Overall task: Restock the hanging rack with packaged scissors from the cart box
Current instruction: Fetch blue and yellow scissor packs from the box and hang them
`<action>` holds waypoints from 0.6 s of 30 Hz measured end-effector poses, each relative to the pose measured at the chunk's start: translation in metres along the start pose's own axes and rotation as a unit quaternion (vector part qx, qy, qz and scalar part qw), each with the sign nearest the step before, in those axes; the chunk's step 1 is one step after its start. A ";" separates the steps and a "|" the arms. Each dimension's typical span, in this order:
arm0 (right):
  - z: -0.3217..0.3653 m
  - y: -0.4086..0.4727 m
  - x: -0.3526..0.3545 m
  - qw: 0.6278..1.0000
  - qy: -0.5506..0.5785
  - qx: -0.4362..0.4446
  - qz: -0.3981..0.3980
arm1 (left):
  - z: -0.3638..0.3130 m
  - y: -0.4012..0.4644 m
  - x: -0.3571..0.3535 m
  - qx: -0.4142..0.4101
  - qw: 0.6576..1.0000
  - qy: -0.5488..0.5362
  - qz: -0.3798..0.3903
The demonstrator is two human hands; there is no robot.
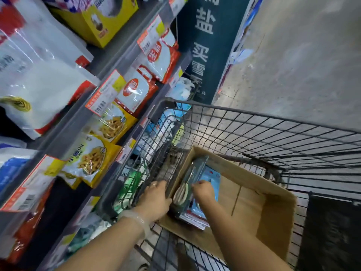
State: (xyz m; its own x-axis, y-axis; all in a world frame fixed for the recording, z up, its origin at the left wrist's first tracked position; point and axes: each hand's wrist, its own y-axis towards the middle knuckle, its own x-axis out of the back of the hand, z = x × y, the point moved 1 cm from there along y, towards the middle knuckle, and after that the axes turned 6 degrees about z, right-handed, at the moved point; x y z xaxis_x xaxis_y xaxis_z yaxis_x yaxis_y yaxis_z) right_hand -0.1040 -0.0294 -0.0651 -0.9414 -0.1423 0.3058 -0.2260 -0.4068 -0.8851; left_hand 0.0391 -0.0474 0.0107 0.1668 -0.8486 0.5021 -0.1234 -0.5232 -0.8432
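Observation:
An open cardboard box (273, 218) sits inside a wire shopping cart (254, 130). Packaged scissors (192, 173) in clear blister packs with blue card backs stand stacked against the box's left wall. My right hand (204, 189) reaches into the box, its fingers curled down onto the top of the packs. My left hand (154, 200) rests at the box's left wall, next to the cart's side, its fingers bent over the edge by the packs. The hanging rack is not clearly in view.
Store shelves (109, 61) on the left hold bagged food with orange price tags. A dark blue sign (207, 45) with white characters stands ahead. Bare concrete floor (302, 65) lies to the right. The cart stands close against the shelving.

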 end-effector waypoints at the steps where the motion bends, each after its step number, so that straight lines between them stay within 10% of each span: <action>1: -0.001 -0.008 0.006 1.000 0.027 0.006 0.003 | -0.002 -0.003 0.004 -0.002 1.000 -0.021 0.002; 6: -0.004 -0.058 0.046 0.979 0.165 0.070 0.099 | -0.021 -0.018 0.023 -0.021 0.983 -0.180 0.018; 10: 0.012 -0.084 0.064 0.956 0.198 0.129 0.172 | -0.029 -0.020 0.027 -0.011 0.887 -0.460 0.048; 13: 0.017 -0.072 0.061 0.961 0.210 0.130 0.124 | -0.023 -0.014 0.027 0.002 0.829 -0.559 0.021; 18: -0.016 -0.016 0.035 0.996 0.078 0.041 -0.013 | 0.003 -0.007 0.020 0.041 0.843 -0.536 -0.016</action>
State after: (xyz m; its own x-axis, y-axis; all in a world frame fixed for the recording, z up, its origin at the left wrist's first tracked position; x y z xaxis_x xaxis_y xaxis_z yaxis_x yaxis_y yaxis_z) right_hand -0.1369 -0.0136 -0.0455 -0.9645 0.0089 0.2638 -0.2352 -0.4826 -0.8437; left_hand 0.0460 -0.0606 0.0256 0.9625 -0.2521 0.1000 -0.0412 -0.5003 -0.8649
